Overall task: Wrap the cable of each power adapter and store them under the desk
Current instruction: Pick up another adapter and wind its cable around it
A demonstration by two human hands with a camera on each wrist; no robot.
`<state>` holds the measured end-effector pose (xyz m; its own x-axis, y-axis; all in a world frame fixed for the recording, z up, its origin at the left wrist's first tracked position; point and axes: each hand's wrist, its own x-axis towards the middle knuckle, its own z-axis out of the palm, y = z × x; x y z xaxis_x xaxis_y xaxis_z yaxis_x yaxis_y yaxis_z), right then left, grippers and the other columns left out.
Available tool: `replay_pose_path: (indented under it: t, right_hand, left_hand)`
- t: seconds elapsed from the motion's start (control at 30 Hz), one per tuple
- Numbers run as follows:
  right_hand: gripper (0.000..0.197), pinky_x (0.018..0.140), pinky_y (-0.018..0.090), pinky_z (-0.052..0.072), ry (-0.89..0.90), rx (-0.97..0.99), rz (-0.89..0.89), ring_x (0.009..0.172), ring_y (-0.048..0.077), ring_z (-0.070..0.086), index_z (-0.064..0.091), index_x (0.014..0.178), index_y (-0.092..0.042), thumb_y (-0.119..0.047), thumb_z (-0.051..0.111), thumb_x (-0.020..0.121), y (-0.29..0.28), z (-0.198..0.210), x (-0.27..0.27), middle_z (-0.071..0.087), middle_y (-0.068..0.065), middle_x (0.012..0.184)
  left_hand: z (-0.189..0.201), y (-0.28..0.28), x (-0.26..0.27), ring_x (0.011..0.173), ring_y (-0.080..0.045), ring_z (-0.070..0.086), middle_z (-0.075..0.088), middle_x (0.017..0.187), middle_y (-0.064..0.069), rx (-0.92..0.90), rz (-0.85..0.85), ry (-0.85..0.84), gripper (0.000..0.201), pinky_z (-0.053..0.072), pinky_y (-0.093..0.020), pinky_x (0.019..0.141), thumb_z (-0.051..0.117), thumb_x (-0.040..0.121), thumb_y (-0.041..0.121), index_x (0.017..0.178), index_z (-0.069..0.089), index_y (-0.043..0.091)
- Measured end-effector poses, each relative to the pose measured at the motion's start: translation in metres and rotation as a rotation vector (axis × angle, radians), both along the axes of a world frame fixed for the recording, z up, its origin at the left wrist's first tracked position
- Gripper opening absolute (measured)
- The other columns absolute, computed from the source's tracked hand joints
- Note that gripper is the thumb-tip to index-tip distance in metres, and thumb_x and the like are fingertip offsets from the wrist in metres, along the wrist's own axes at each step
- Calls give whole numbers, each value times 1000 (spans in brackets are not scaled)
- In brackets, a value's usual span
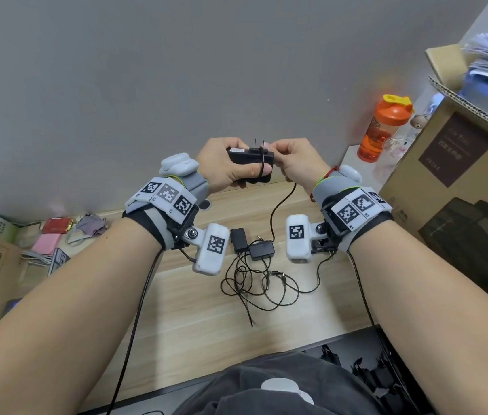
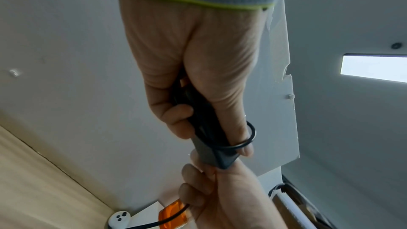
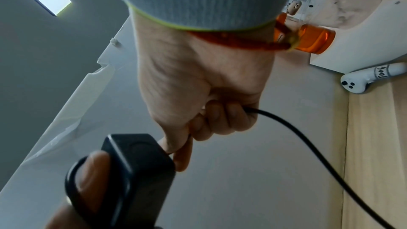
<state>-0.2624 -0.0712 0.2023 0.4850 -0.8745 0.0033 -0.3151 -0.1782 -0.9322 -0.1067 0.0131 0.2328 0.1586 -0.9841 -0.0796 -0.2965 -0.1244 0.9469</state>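
A black power adapter (image 1: 251,163) with two upright prongs is held in the air above the desk. My left hand (image 1: 224,167) grips its body, thumb across the front, and a loop of its black cable (image 1: 281,205) passes over that thumb (image 2: 242,137). My right hand (image 1: 296,163) pinches the cable beside the adapter (image 3: 136,171), and the cable (image 3: 308,142) runs out of my fist down to the desk. Two more black adapters (image 1: 251,245) lie on the wooden desk (image 1: 194,310) with their cables tangled (image 1: 260,286).
An orange bottle (image 1: 381,130) stands at the back right beside a large cardboard box (image 1: 458,187). Small boxes, cloth and cards (image 1: 54,235) crowd the left edge. A white socket (image 3: 354,84) sits at the desk's back edge by the grey wall.
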Motion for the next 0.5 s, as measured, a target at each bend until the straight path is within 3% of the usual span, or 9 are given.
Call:
replay_pose_path:
  t: [0.13,0.2,0.3,0.37,0.5]
  right_hand:
    - [29,51,28,21,27,64,18,54,14,25,58,92,12,-15,51,98,6,-8,2,35,0,62]
    - [25,52,29,21,20,85,29,55,15,25,59,90,8,-13,48,98,12,-9,4,34,3,63]
    - [29,51,28,23,-14,114,87,53,15,26,64,80,-12,-18,46,102,20,-9,8,33,2,62]
    - [29,48,25,24,-18,114,162,51,12,26,69,88,-18,-23,45,104,24,-11,10,32,-1,61]
    - [27,46,23,22,11,108,243,48,11,24,70,110,-12,-22,46,104,27,-13,15,28,-9,55]
  left_hand:
    - [0,-2,0,58,-21,63,67,67,-5,-19,19,49,33,55,-31,56,87,71,14,87,59,5]
    - [2,-3,0,52,-18,61,66,65,-5,-40,42,58,32,51,-29,52,87,72,15,83,57,7]
    - [3,-6,0,47,-19,57,65,61,-8,-78,86,103,32,45,-25,46,85,74,14,77,53,11]
    - [4,-8,2,46,-22,56,64,59,-7,-95,131,130,32,43,-24,44,85,74,14,77,53,10]
    - [2,-12,12,43,-18,56,66,63,-7,-96,210,119,35,44,-24,43,87,73,19,82,55,9]
